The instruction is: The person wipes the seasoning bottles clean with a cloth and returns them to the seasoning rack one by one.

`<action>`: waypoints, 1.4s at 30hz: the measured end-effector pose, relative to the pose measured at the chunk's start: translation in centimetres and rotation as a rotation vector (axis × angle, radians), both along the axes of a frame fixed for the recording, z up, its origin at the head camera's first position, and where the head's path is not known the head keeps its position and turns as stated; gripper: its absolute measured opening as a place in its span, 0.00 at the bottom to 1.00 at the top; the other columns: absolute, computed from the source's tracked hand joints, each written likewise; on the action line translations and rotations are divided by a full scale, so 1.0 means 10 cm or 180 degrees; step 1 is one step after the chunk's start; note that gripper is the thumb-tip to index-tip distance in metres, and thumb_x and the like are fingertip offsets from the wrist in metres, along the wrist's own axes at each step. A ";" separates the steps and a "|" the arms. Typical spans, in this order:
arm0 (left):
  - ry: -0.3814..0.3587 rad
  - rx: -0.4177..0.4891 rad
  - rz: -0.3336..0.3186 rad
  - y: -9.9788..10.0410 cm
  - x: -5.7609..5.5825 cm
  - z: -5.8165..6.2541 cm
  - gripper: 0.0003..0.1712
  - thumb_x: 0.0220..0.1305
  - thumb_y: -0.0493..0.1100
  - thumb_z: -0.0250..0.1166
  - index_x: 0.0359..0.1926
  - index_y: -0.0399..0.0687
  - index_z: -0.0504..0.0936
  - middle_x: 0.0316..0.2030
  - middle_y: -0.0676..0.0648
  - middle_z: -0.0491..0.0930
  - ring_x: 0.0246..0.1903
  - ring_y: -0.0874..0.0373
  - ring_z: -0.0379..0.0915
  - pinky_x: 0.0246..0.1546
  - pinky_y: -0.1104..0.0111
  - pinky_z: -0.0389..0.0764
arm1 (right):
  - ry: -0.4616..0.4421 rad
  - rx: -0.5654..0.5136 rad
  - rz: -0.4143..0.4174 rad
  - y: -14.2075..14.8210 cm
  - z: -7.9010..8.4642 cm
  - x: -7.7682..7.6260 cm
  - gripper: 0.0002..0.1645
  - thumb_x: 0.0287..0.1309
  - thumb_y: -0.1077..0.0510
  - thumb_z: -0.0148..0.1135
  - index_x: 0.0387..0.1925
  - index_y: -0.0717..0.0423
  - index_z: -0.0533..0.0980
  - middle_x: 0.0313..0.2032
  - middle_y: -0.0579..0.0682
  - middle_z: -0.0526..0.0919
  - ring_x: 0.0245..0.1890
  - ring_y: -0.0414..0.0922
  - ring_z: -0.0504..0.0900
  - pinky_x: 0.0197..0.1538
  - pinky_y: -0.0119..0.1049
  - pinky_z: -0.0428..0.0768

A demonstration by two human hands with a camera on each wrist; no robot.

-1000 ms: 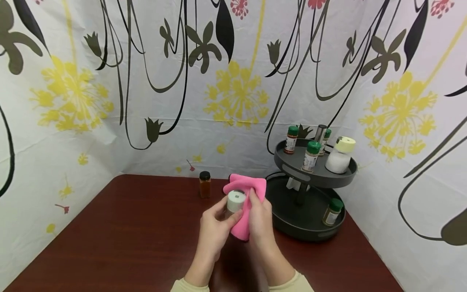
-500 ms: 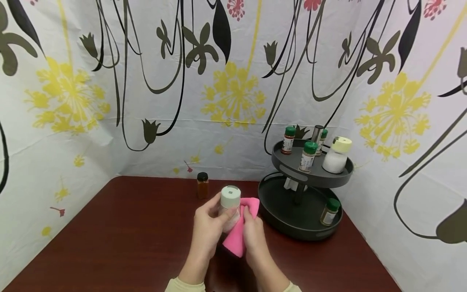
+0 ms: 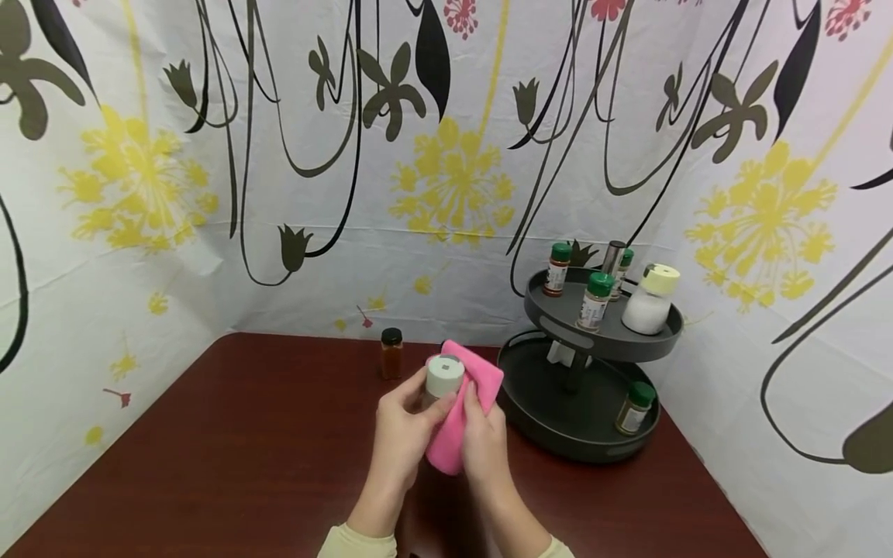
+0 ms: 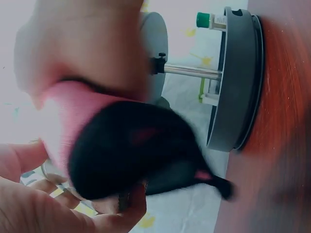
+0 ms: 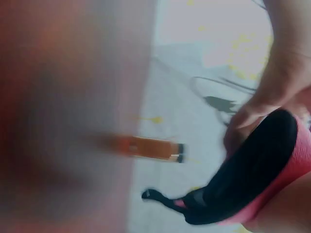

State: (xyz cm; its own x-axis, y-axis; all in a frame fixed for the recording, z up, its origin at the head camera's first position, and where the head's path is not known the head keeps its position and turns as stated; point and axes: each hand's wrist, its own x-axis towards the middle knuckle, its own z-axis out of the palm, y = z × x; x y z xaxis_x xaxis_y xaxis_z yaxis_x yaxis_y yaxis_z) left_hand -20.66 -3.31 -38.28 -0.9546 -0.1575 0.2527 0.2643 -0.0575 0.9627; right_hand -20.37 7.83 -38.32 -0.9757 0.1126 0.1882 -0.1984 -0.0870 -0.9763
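A jar with a pale greenish-white lid (image 3: 445, 375) is gripped by my left hand (image 3: 399, 443) above the table, thumb and fingers around its side. My right hand (image 3: 486, 446) pinches a pink cloth (image 3: 449, 434) and presses it along the jar's right side. In the left wrist view, the cloth's black underside (image 4: 131, 150) hangs between my two hands and covers most of the jar. The right wrist view shows the same black side (image 5: 252, 165) with a small loop at its end. Much of the jar's body is hidden by fingers and cloth.
A small brown-filled jar with a black lid (image 3: 392, 353) stands at the table's back edge. To the right is a two-tier black turntable (image 3: 558, 434). Green-capped spice jars (image 3: 594, 302) and a white shaker with a yellow lid (image 3: 649, 299) stand on it. A patterned sheet hangs behind.
The cloth dropped lower beside the jar half a second ago and has since come back up, its corner now above my right hand. My left hand keeps its hold on the jar.
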 end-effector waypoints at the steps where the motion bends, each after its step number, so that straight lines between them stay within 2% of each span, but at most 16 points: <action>1: 0.0001 0.0011 0.0029 0.00 -0.01 -0.01 0.31 0.66 0.38 0.76 0.69 0.47 0.81 0.65 0.38 0.83 0.66 0.43 0.79 0.64 0.49 0.83 | -0.0104 0.0046 0.0010 0.01 -0.05 -0.01 0.30 0.85 0.43 0.43 0.70 0.59 0.74 0.61 0.55 0.84 0.56 0.41 0.82 0.57 0.30 0.80; 4: -0.0050 0.0017 0.0064 -0.01 -0.02 -0.03 0.32 0.65 0.39 0.77 0.69 0.46 0.81 0.65 0.37 0.83 0.66 0.42 0.79 0.63 0.49 0.83 | -0.0308 0.0166 0.0062 0.04 -0.12 -0.04 0.30 0.86 0.43 0.41 0.68 0.59 0.75 0.57 0.55 0.86 0.51 0.39 0.83 0.53 0.33 0.80; 6: -0.0100 0.0018 0.0044 0.00 -0.03 -0.05 0.32 0.65 0.40 0.77 0.70 0.46 0.81 0.65 0.37 0.83 0.66 0.42 0.79 0.62 0.51 0.84 | -0.0297 0.0189 0.0023 0.06 -0.10 -0.05 0.28 0.85 0.44 0.42 0.67 0.57 0.77 0.56 0.54 0.87 0.50 0.38 0.83 0.53 0.32 0.80; 9: -0.0153 -0.0007 -0.0012 0.03 -0.04 -0.06 0.31 0.65 0.41 0.77 0.69 0.49 0.82 0.65 0.40 0.84 0.65 0.45 0.80 0.61 0.55 0.85 | 0.0139 0.0188 0.0001 0.06 0.05 -0.05 0.25 0.86 0.47 0.43 0.66 0.53 0.79 0.59 0.49 0.87 0.58 0.38 0.81 0.61 0.30 0.79; 12: -0.0122 0.0009 -0.0080 0.06 -0.03 -0.04 0.31 0.65 0.41 0.77 0.68 0.53 0.83 0.63 0.43 0.85 0.61 0.48 0.82 0.60 0.60 0.86 | 0.0617 0.0117 -0.0039 0.06 0.21 -0.03 0.23 0.85 0.47 0.45 0.63 0.49 0.81 0.61 0.47 0.86 0.66 0.39 0.77 0.69 0.26 0.72; 14: -0.0056 0.0041 -0.0133 0.06 0.00 -0.01 0.30 0.65 0.40 0.77 0.68 0.53 0.83 0.62 0.44 0.86 0.60 0.48 0.83 0.59 0.61 0.86 | 0.0742 0.0106 -0.0093 0.04 0.24 -0.01 0.23 0.85 0.47 0.46 0.64 0.50 0.80 0.61 0.49 0.86 0.67 0.41 0.76 0.70 0.25 0.70; 16: 0.0011 0.0031 -0.0142 0.06 0.01 0.02 0.30 0.66 0.38 0.75 0.69 0.51 0.83 0.64 0.43 0.85 0.63 0.47 0.81 0.61 0.59 0.85 | 0.0604 0.0132 -0.0164 0.04 0.18 0.01 0.24 0.85 0.46 0.46 0.65 0.52 0.79 0.61 0.50 0.85 0.63 0.41 0.78 0.66 0.25 0.73; 18: 0.0059 0.0014 -0.0135 0.04 0.03 0.04 0.30 0.67 0.37 0.74 0.70 0.49 0.81 0.66 0.41 0.83 0.66 0.45 0.79 0.64 0.55 0.84 | 0.0375 0.0182 -0.0128 0.04 0.07 0.02 0.26 0.85 0.45 0.45 0.68 0.53 0.75 0.63 0.51 0.83 0.61 0.41 0.79 0.63 0.26 0.76; 23: 0.0006 0.0044 -0.0088 -0.01 0.02 0.06 0.30 0.72 0.40 0.70 0.72 0.45 0.78 0.66 0.39 0.82 0.66 0.44 0.78 0.67 0.49 0.80 | -0.0206 0.0098 0.0168 0.09 -0.09 -0.01 0.30 0.85 0.41 0.42 0.69 0.58 0.73 0.56 0.53 0.85 0.51 0.40 0.82 0.55 0.32 0.81; 28: -0.0086 0.0123 -0.0176 -0.02 0.03 0.04 0.32 0.79 0.49 0.63 0.76 0.46 0.65 0.70 0.39 0.77 0.67 0.45 0.75 0.68 0.47 0.76 | -0.0636 -0.0322 0.0460 0.14 -0.06 0.02 0.33 0.84 0.39 0.43 0.72 0.58 0.69 0.55 0.51 0.85 0.50 0.39 0.82 0.53 0.32 0.81; 30: -0.0097 0.0044 -0.0166 -0.02 0.03 0.03 0.34 0.78 0.52 0.64 0.74 0.49 0.61 0.69 0.39 0.75 0.66 0.45 0.75 0.68 0.46 0.76 | -0.0715 -0.0470 0.0525 0.15 -0.01 0.06 0.33 0.84 0.39 0.43 0.74 0.56 0.68 0.57 0.50 0.84 0.52 0.40 0.83 0.55 0.33 0.82; 32: -0.0033 -0.0060 -0.0097 -0.02 0.02 0.02 0.34 0.75 0.53 0.67 0.72 0.49 0.63 0.67 0.39 0.76 0.63 0.46 0.76 0.66 0.46 0.78 | -0.0753 -0.0551 0.0538 0.16 0.06 0.11 0.32 0.84 0.40 0.43 0.75 0.54 0.67 0.58 0.49 0.84 0.53 0.42 0.82 0.56 0.34 0.82; 34: 0.0055 -0.0130 -0.0006 -0.03 0.02 0.03 0.33 0.71 0.53 0.71 0.68 0.48 0.69 0.62 0.40 0.79 0.59 0.48 0.78 0.62 0.50 0.81 | -0.0686 -0.0482 0.0483 0.18 0.14 0.14 0.32 0.84 0.40 0.43 0.74 0.54 0.67 0.58 0.49 0.83 0.54 0.42 0.82 0.55 0.34 0.82; 37: 0.0240 -0.0105 0.0028 -0.05 0.02 0.05 0.28 0.69 0.49 0.74 0.65 0.47 0.79 0.56 0.42 0.83 0.53 0.51 0.78 0.56 0.57 0.83 | -0.0401 -0.0267 0.0282 0.23 0.28 0.17 0.31 0.85 0.41 0.43 0.73 0.56 0.69 0.59 0.53 0.82 0.54 0.43 0.80 0.55 0.32 0.81; 40: 0.0313 -0.0080 -0.0079 -0.04 0.03 0.04 0.25 0.69 0.46 0.74 0.64 0.50 0.83 0.56 0.43 0.85 0.53 0.53 0.79 0.56 0.63 0.83 | 0.0034 -0.0048 0.0097 0.25 0.41 0.18 0.29 0.85 0.43 0.42 0.71 0.55 0.71 0.61 0.54 0.80 0.58 0.44 0.78 0.58 0.29 0.78; 42: 0.0338 -0.0070 -0.0151 -0.02 0.04 0.02 0.24 0.69 0.43 0.74 0.65 0.50 0.83 0.57 0.43 0.85 0.54 0.53 0.80 0.58 0.65 0.83 | 0.0343 0.0076 0.0064 0.22 0.45 0.16 0.26 0.85 0.45 0.43 0.70 0.53 0.74 0.65 0.52 0.81 0.63 0.44 0.76 0.63 0.27 0.76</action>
State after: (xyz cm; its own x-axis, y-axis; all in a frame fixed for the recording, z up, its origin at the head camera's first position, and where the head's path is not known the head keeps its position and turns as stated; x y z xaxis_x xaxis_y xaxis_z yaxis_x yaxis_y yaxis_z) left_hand -20.26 -3.49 -38.05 -0.9285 -0.1063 0.3557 0.3624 -0.0515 0.9306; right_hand -18.76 9.99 -33.80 -0.9517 0.0874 0.2944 -0.3006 -0.0689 -0.9512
